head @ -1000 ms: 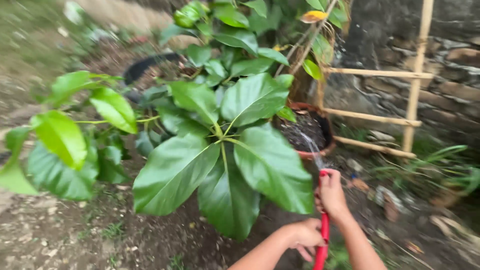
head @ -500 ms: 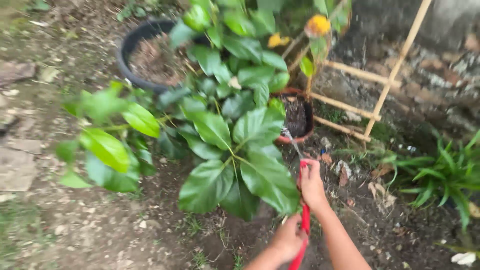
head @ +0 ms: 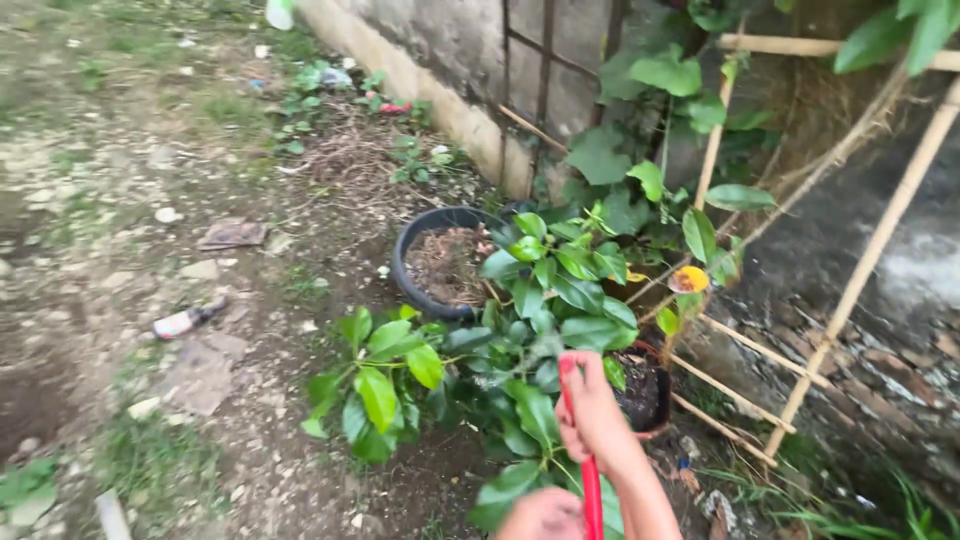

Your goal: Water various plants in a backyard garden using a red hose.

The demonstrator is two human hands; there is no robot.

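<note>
At bottom centre, the red hose (head: 590,480) is gripped by the right hand (head: 598,415), fingers closed round it near its tip; the left hand (head: 543,516) is seen lower on it, grip unclear. Since a second ago the view has been pulled back and lifted: the black pot (head: 440,262) is now shown, and the hose end is held beside the small reddish pot (head: 645,392). Thin, glossy red hose; no water visible.
</note>
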